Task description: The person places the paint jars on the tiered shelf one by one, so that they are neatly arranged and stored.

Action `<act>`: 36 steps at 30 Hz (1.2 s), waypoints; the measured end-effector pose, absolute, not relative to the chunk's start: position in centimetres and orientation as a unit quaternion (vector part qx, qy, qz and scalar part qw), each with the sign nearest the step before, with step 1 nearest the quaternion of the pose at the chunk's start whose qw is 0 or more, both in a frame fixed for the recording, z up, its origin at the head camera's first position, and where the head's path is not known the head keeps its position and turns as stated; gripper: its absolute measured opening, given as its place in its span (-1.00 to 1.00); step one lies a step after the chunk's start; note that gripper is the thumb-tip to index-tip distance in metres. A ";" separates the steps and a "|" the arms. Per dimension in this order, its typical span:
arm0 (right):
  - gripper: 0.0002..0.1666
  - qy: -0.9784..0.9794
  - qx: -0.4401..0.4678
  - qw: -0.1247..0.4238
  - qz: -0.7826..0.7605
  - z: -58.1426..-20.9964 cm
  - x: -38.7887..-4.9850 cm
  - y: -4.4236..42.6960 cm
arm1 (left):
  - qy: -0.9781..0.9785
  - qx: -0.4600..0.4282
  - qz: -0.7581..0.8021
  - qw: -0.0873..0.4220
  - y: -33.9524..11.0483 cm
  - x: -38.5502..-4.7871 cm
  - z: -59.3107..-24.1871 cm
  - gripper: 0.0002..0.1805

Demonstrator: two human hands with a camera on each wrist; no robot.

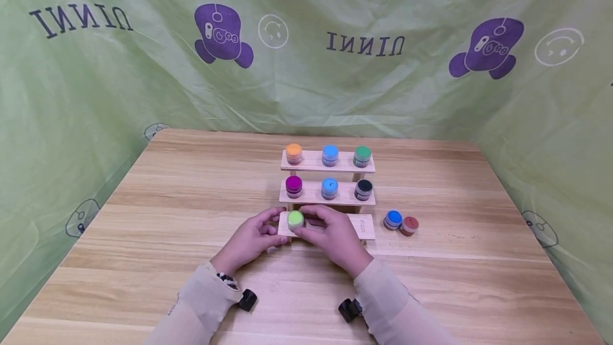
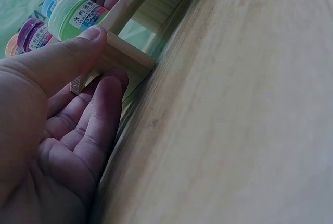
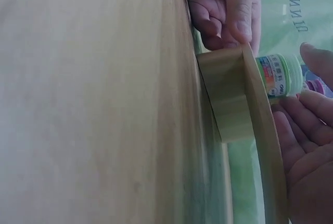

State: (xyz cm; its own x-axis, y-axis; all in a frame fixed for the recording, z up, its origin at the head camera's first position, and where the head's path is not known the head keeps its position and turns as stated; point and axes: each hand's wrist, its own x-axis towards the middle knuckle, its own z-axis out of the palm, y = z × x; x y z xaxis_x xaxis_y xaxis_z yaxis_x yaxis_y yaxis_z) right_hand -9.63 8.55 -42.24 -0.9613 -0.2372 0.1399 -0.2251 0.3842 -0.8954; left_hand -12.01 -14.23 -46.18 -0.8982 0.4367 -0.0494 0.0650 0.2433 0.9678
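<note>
A light-green-lidded paint jar [image 1: 295, 219] stands upright at the left end of the lowest shelf of a wooden stepped rack [image 1: 362, 226]. My right hand [image 1: 335, 236] holds this jar, with thumb and fingers at its right side. The left hand [image 1: 256, 238] grips the rack's left end. In the left wrist view, the left thumb [image 2: 91, 34] rests on the shelf board's edge with the fingers curled below. Right-hand fingers [image 3: 312, 109] appear close to the jar's lid [image 3: 292, 75] in the right wrist view; their exact contact is partly hidden.
The middle shelf bears purple [image 1: 294, 186], blue [image 1: 329, 188] and black [image 1: 364, 189] jars. On the top shelf are orange [image 1: 293, 154], light blue [image 1: 330, 155] and green [image 1: 362, 156] jars. A blue jar [image 1: 392, 220] and a reddish-brown jar [image 1: 409, 226] stand on the table right of the rack.
</note>
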 end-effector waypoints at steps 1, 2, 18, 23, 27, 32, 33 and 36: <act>-0.51 0.834 -0.137 0.008 -0.535 -42.2 -9.6 8.7 | 0.772 0.164 0.594 0.157 -14.2 -12.0 -46.2 -0.25; -0.51 0.835 -0.136 0.009 -0.532 -42.1 -9.5 8.8 | 0.772 0.164 0.594 0.157 -14.2 -12.0 -46.2 -0.25; -0.53 0.839 -0.134 -0.029 -0.527 -40.7 -9.5 10.6 | 0.770 0.171 0.596 0.152 -14.2 -12.1 -46.3 -0.26; -0.55 0.843 -0.137 -0.017 -0.520 -39.4 -9.7 12.0 | 0.771 0.167 0.597 0.150 -14.3 -12.2 -46.6 -0.24; -0.60 0.853 -0.133 0.000 -0.505 -38.1 -9.6 13.5 | 0.768 0.164 0.601 0.149 -14.2 -12.2 -46.6 -0.23; -0.63 0.857 -0.142 0.004 -0.495 -36.9 -9.5 15.4 | 0.766 0.157 0.603 0.156 -14.1 -12.1 -46.5 -0.20; -0.63 0.858 -0.143 0.002 -0.493 -36.7 -9.5 15.7 | 0.766 0.155 0.604 0.158 -14.1 -12.0 -46.4 -0.20; -0.63 0.863 -0.144 -0.001 -0.485 -36.2 -9.7 16.9 | 0.766 0.150 0.605 0.157 -14.1 -12.1 -46.2 -0.19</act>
State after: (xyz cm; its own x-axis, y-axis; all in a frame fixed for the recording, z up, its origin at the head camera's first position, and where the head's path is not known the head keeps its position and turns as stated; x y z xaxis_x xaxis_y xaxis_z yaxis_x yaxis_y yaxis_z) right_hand -9.72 16.91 -36.18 -0.9585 -0.2475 0.1411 -0.2492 0.4883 -0.8363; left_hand -12.09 -14.08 -46.23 -0.9060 0.4191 -0.0592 0.0399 0.2237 0.9738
